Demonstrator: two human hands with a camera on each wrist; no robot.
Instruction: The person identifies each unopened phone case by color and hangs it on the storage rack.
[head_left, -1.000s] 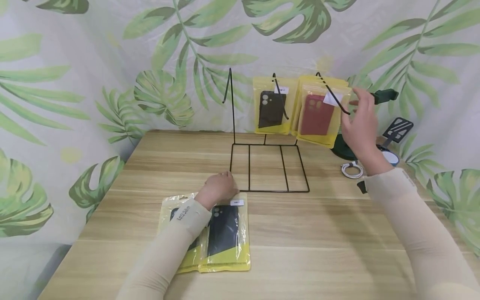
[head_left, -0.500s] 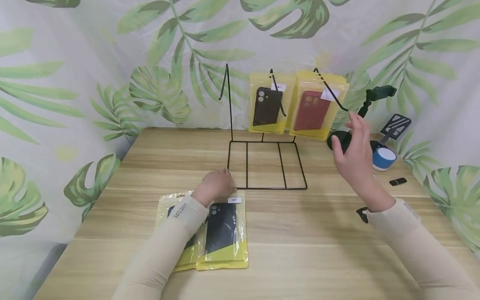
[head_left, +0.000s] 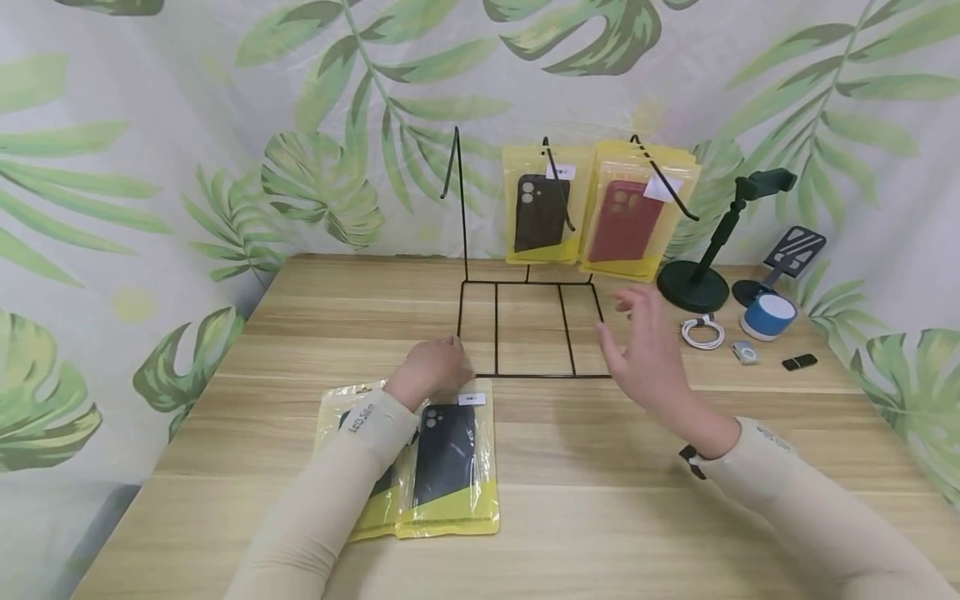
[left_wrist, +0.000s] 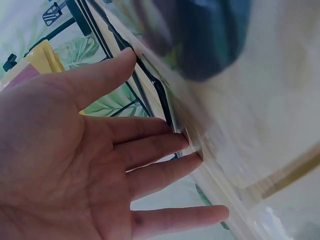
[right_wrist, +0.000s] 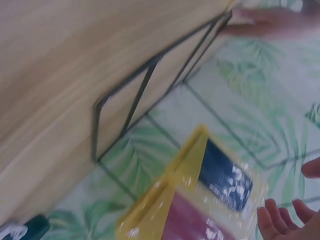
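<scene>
My left hand (head_left: 431,371) rests at the front left corner of a black wire display rack (head_left: 497,333). Seen from the left wrist, its fingers are nearly straight, tips right at the black wire. Below it lie two yellow-and-clear packets with dark phone cases (head_left: 446,450), partly covered by my left sleeve. My right hand (head_left: 648,358) is in the air by the rack's front right corner, fingers loosely bent and holding nothing. From the rack's middle hook hangs a packaged black phone case (head_left: 542,215); several packets with a red phone case (head_left: 626,221) in front hang from the right hook.
The left hook (head_left: 452,162) is bare. Right of the rack stand a dark green phone stand (head_left: 693,285), a smaller black stand (head_left: 787,258) and a blue-and-white round device (head_left: 768,317). A coiled white cable (head_left: 702,333), a small silver gadget (head_left: 745,352) and a black stick (head_left: 799,362) lie nearby.
My right hand has let go of the red phone case packet on the right hook and moved down and left. That packet now hangs back against the others. My left hand has stayed put.
</scene>
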